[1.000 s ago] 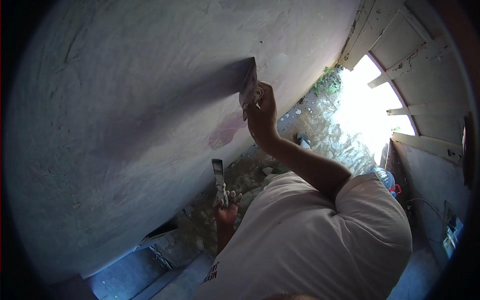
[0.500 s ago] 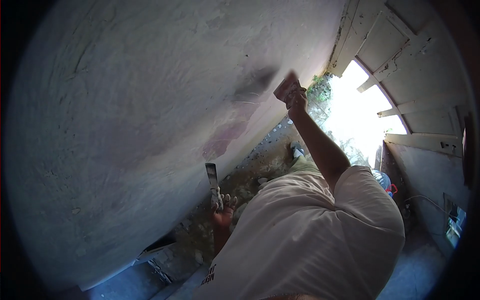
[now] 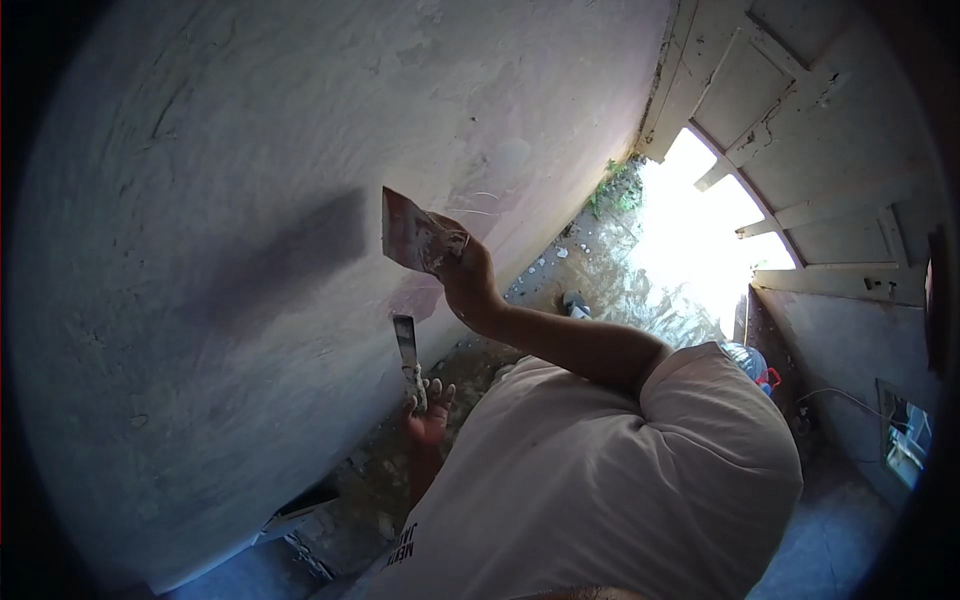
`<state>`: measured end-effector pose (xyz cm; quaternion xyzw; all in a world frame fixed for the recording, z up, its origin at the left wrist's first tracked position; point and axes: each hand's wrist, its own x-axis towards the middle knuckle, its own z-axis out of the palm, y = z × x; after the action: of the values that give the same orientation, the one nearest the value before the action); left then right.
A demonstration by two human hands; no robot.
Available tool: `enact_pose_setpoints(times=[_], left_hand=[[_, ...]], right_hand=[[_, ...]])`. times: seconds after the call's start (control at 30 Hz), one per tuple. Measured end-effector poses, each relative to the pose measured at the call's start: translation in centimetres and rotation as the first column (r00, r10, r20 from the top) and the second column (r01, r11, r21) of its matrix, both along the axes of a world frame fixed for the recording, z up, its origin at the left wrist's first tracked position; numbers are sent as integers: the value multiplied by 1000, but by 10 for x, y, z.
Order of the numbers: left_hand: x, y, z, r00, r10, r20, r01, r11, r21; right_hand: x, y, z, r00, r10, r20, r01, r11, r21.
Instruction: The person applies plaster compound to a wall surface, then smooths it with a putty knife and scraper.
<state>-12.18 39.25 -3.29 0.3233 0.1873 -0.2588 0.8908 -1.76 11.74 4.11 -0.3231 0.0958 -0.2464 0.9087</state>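
Two putty knives held at a plastered wall, one raised and one low.

The right hand [image 3: 466, 272] has its fingers [image 3: 448, 240] clamped on the handle of a wide putty knife [image 3: 408, 242], whose smeared blade stands against the plastered wall [image 3: 250, 200], with its dark shadow lying on the plaster to the left. Below it, the left hand [image 3: 425, 415] grips the handle of a narrow putty knife [image 3: 406, 352] with the thumb and palm while the other fingers [image 3: 436, 388] spread loosely apart; its blade points up, near the wall, though contact cannot be judged. The person's pale T-shirt [image 3: 600, 480] fills the lower middle. Beyond it the rubble-strewn floor [image 3: 590, 250] runs to a bright doorway [image 3: 700, 250], with a worn wooden door [image 3: 800, 120] at the right and a plastic bottle [image 3: 745, 360] near its foot.
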Motion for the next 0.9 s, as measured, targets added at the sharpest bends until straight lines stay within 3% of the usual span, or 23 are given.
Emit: enact_pose_setpoints(times=[0.1, 0.17, 0.23, 0.3, 0.43, 0.57, 0.63, 0.73, 0.83, 0.87, 0.9], left_hand=[[3, -2, 5, 1000, 7, -1, -8, 1000, -12], [1, 4, 2, 1000, 2, 4, -1, 1000, -30], [-2, 12, -1, 1000, 3, -15, -4, 1000, -27], [-3, 21, -2, 1000, -4, -23, 3, 1000, -29], [1, 38, -4, 1000, -26, -1, 26, 999, -42], [0, 50, 3, 999, -34, 33, 35, 999, -30], [-4, 59, 2, 999, -31, 26, 32, 998, -47], [-6, 71, -3, 1000, -19, 0, 19, 999, -48], [-7, 83, -9, 999, -18, -29, 15, 997, -78], [-3, 84, -11, 999, -27, -35, 24, 995, -99], [1, 84, -13, 999, -41, -29, 38, 993, -107]], right_hand=[[-10, -33, -23, 997, 20, -76, -9, 991, 137], [-10, -58, -54, 943, -124, -308, 130, 992, -2], [-8, -75, -86, 878, -256, -404, 331, 935, 126], [-7, -88, -163, 894, -250, -371, 335, 924, 184], [19, -87, -217, 804, -142, -577, 420, 823, 383], [41, -66, -244, 870, -182, -457, 408, 788, 461], [47, -54, -231, 884, -212, -418, 414, 770, 485], [44, -36, -201, 962, -135, -237, 234, 854, 464], [35, -20, -158, 978, -28, -207, 116, 898, 424], [32, -16, -145, 995, -26, -100, 61, 927, 370], [30, -12, -133, 987, -136, -88, 138, 990, 18]])
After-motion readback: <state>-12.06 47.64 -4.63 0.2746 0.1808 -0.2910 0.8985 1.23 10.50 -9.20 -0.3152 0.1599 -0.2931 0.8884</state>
